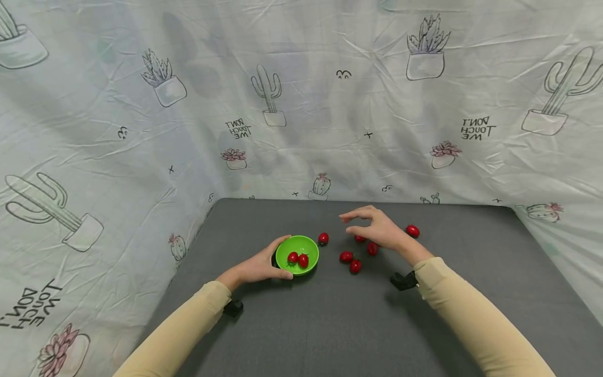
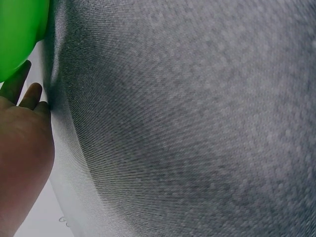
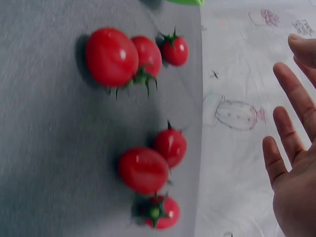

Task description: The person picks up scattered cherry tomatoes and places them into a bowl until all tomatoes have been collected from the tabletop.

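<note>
A small green bowl (image 1: 298,242) sits on the dark grey table with two cherry tomatoes (image 1: 303,261) inside it. My left hand (image 1: 258,266) grips the bowl from its left side, thumb at the near rim and fingers around the far side. In the left wrist view only part of the green bowl (image 2: 19,34) and of the left hand (image 2: 24,153) shows. Above several loose tomatoes (image 1: 372,248) hovers my right hand (image 1: 379,229), fingers and thumb spread apart, holding nothing. The right wrist view shows red tomatoes (image 3: 143,170) with green stems below that hand (image 3: 301,168).
One tomato (image 1: 323,239) lies just right of the bowl, and another (image 1: 412,231) lies beyond the right wrist. A pale cloth (image 1: 301,157) printed with potted cacti hangs behind and beside the grey table (image 1: 301,335).
</note>
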The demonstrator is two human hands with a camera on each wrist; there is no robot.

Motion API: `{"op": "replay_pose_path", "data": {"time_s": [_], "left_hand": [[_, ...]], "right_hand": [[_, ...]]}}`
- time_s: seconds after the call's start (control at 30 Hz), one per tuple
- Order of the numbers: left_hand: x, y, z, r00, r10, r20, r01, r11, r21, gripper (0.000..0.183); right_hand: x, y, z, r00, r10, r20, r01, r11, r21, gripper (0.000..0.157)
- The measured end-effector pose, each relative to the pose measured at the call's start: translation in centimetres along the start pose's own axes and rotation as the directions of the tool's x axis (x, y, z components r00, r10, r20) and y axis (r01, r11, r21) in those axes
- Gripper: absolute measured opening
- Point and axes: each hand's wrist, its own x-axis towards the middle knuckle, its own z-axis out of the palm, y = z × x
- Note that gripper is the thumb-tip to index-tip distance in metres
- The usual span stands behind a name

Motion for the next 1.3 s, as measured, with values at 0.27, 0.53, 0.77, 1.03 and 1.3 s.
{"op": "replay_pose_path", "data": {"time_s": [0.27, 0.53, 0.77, 1.03, 1.3], "left_hand": [[0.0, 0.1, 0.0, 1.000, -0.011, 0.003, 0.011, 1.000, -0.006, 0.109], [0.0, 0.5, -0.1, 1.000, -0.018, 0.000, 0.018, 1.000, -0.003, 0.109], [0.0, 0.6, 0.0, 1.000, -0.013, 0.002, 0.013, 1.000, -0.013, 0.109], [0.7, 0.3, -0.8, 1.000, -0.009, 0.018, 0.010, 1.000, -0.014, 0.109], [1.4, 0.2, -1.8, 0.999, 0.000, 0.036, 0.000, 1.000, -0.014, 0.110]], "right_hand": [[-1.9, 1.5, -2.8, 0.997, 0.019, -0.073, -0.020, 1.000, -0.017, 0.042], [-3.2, 2.9, -5.5, 0.991, 0.034, -0.130, -0.044, 0.996, -0.074, 0.045], [-4.4, 4.3, -6.9, 0.984, 0.079, -0.160, -0.099, 0.988, -0.121, 0.046], [-5.4, 6.0, -8.5, 0.961, 0.130, -0.245, -0.166, 0.977, -0.135, 0.049], [-6.1, 6.9, -9.3, 0.942, 0.098, -0.320, -0.157, 0.974, -0.164, 0.047]]}}
